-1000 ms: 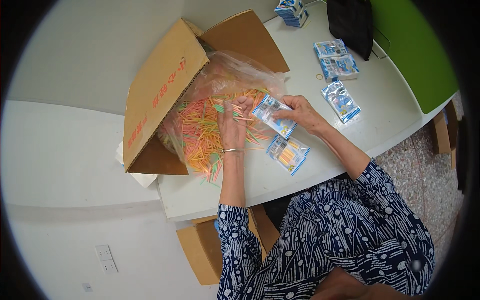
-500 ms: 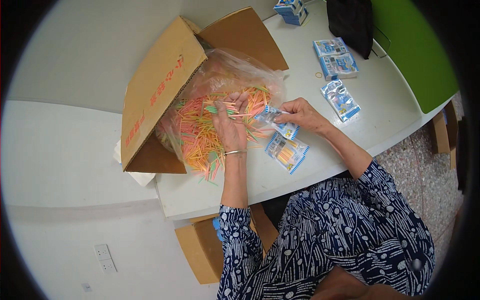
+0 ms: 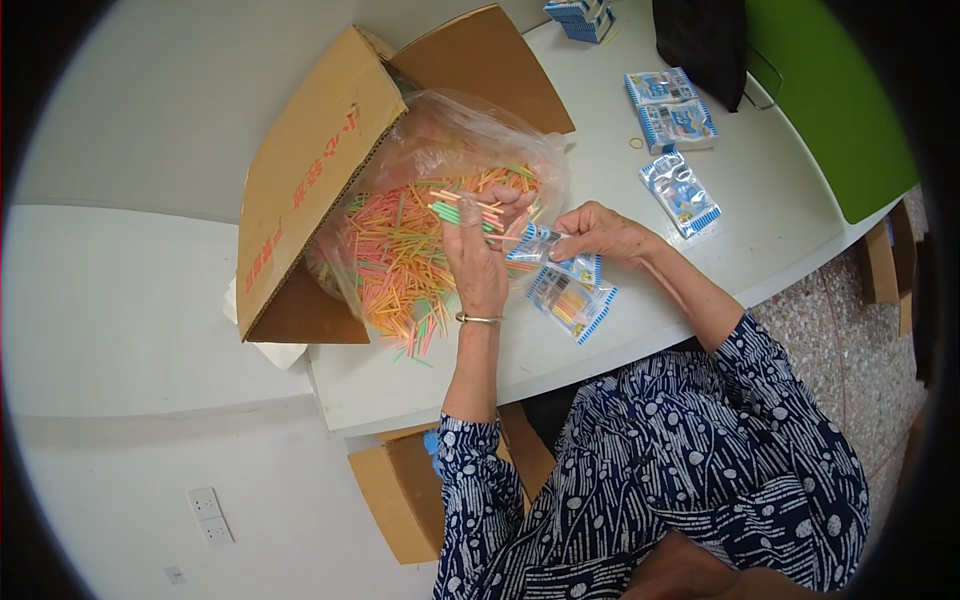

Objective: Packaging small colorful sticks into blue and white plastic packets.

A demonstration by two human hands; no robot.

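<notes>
"Coloured sticks (image 3: 487, 214): where are they?"

"Bunched across the left hand (image 3: 478, 268), its grip closed around them with the thumb on top, likely keeping them aligned. More spill from the tipped cardboard box (image 3: 315, 200), presumably for easy reach."

"And the right hand (image 3: 605, 236)?"

"Narrow grip, pinching a pouch (image 3: 534, 244) toward its right side, apparently leaving the other end facing the bunch. Another pouch (image 3: 568, 304), holding sticks, lies nearby on the tabletop (image 3: 400, 388)."

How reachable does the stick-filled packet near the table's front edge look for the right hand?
Probably yes: the stick-filled packet lies close and mostly uncovered, though the right hand, pinching another packet, isn't free.
</notes>
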